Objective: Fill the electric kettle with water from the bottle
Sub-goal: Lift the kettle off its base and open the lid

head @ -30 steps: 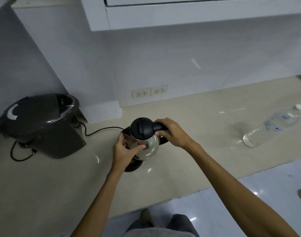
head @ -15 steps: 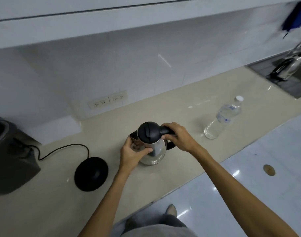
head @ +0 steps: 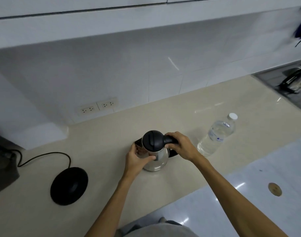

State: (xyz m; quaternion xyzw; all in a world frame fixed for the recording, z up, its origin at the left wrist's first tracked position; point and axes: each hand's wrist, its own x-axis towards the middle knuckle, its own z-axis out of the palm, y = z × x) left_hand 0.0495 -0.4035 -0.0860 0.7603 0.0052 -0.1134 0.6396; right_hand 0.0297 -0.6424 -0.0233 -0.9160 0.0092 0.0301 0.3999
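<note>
A steel electric kettle (head: pixel 157 159) with a closed black lid stands upright on the beige counter (head: pixel 189 110), near the middle of the head view. My left hand (head: pixel 137 159) wraps its steel body on the spout side. My right hand (head: pixel 181 147) grips the black handle at the top right. A clear water bottle (head: pixel 215 136) with a white cap stands capped just right of the kettle, apart from my right hand. The kettle's round black base (head: pixel 69 185) lies on the counter to the left, with its cord running off left.
A dark appliance (head: pixel 1 170) sits at the left edge. Two wall sockets (head: pixel 97 107) are behind the kettle. A sink with a dark metal item (head: pixel 293 81) is at the far right. The counter's front edge runs diagonally above a glossy tiled floor (head: pixel 248 194).
The kettle has come off its black base and now stands on the counter to the right of it, closer to the bottle. Both hands stayed on it. The view swung right.
</note>
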